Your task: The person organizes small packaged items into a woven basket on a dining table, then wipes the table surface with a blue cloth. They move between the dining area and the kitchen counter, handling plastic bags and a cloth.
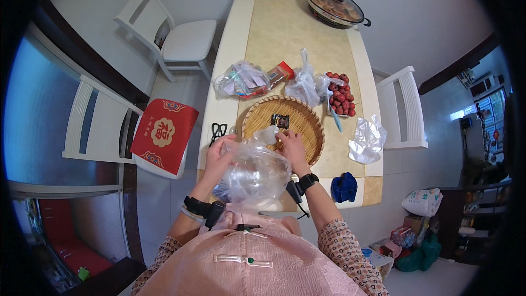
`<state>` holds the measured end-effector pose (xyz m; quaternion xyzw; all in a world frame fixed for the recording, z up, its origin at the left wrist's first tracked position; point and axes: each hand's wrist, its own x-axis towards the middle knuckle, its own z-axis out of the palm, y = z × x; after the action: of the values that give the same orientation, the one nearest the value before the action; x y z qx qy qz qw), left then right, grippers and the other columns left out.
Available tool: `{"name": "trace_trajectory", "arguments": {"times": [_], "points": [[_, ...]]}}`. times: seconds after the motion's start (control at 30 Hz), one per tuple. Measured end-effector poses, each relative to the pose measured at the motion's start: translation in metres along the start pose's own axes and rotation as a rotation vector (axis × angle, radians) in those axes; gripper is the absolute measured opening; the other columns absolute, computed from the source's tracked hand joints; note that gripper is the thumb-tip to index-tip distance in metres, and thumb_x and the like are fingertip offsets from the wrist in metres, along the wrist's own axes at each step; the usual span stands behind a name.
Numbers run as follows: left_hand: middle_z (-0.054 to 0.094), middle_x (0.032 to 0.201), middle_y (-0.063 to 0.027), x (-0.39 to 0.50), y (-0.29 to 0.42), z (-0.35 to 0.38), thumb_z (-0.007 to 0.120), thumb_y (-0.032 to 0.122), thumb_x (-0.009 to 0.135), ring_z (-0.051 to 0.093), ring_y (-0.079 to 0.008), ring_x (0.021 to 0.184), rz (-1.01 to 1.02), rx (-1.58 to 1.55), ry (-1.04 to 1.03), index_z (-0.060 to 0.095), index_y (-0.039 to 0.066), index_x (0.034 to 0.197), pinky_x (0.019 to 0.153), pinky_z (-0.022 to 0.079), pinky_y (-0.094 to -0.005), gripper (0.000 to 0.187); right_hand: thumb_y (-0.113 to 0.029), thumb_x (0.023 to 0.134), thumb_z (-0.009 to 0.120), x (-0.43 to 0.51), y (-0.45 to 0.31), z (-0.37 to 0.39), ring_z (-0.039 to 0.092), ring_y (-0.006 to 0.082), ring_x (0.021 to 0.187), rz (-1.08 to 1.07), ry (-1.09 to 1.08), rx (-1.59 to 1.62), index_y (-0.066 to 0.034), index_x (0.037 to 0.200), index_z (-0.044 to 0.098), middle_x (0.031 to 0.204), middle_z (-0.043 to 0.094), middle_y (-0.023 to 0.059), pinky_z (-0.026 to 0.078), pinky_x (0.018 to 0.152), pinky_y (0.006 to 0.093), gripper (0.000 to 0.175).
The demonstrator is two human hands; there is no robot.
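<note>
A large clear plastic bag (pixel 257 172) bulges in front of my body at the table's near edge. My left hand (pixel 220 156) grips the left side of this bag. Over the round woven bamboo tray (pixel 314 131), my right hand (pixel 292 149) has its fingers curled at the bag's far edge; whether they hold something is hidden. A whitish, crumpled piece (pixel 267 135), perhaps part of the bag, lies between the hands. Inside the tray, beyond my right fingers, rests a small dark packet (pixel 280 121).
Beyond the tray are a filled plastic bag (pixel 242 80), a red packet (pixel 281 73), a knotted bag (pixel 304 84) and red fruit (pixel 341 98) beside a light-blue handle (pixel 336 119). Black-framed glasses (pixel 219 130), crumpled plastic (pixel 367 139), blue cloth item (pixel 344 187) and lidded electric pan (pixel 335 5) surround them.
</note>
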<state>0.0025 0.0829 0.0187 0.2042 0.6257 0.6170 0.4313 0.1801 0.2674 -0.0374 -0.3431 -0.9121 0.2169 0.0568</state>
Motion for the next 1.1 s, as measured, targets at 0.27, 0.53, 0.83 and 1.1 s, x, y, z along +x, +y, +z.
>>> {"name": "trace_trajectory", "arguments": {"times": [0.27, 0.53, 0.83, 1.1], "points": [[0.059, 0.113, -0.0072, -0.009, -0.007, 0.007, 0.054, 0.012, 0.094, 0.059, -0.0168, 0.103, -0.031, -0.427, 0.165, 0.051, 0.005, 0.112, 0.077, 0.059, -0.0350, 0.019, -0.025, 0.079, 0.060, -0.008, 0.002, 0.005, 0.050, 0.0382, 0.100, -0.029, 0.012, -0.056, -0.0154, 0.111, 0.062, 0.110, 0.055, 0.0126, 0.049, 0.082, 0.0448, 0.034], [0.052, 0.123, -0.0088, -0.016, -0.010, 0.011, 0.053, 0.011, 0.096, 0.055, -0.0180, 0.109, 0.037, -0.416, 0.202, 0.044, 0.006, 0.123, 0.091, 0.053, -0.0392, 0.029, -0.017, 0.071, 0.069, -0.013, 0.015, -0.003, 0.055, 0.0378, 0.095, 0.099, 0.043, 0.180, -0.0107, 0.103, 0.061, 0.102, 0.057, 0.0155, 0.047, 0.081, 0.0445, 0.033], [0.048, 0.129, -0.0102, 0.005, -0.015, 0.025, 0.059, 0.006, 0.089, 0.050, -0.0179, 0.116, 0.249, -0.014, 0.216, 0.042, 0.003, 0.121, 0.095, 0.043, -0.0265, 0.037, -0.003, 0.077, 0.066, -0.022, 0.003, -0.053, 0.057, 0.0116, 0.085, 0.403, 0.314, 1.250, -0.0109, 0.104, 0.057, 0.096, 0.055, 0.0014, 0.050, 0.063, 0.0260, 0.030], [0.060, 0.114, -0.0037, 0.017, -0.039, 0.047, 0.054, 0.012, 0.095, 0.057, -0.0096, 0.099, -0.042, -0.142, -0.199, 0.053, 0.001, 0.121, 0.087, 0.047, -0.0256, 0.028, -0.004, 0.079, 0.065, -0.015, -0.037, -0.034, 0.060, 0.0122, 0.079, 0.067, 0.144, 0.983, -0.0067, 0.109, 0.060, 0.094, 0.058, 0.0022, 0.051, 0.073, 0.0258, 0.030]]}}
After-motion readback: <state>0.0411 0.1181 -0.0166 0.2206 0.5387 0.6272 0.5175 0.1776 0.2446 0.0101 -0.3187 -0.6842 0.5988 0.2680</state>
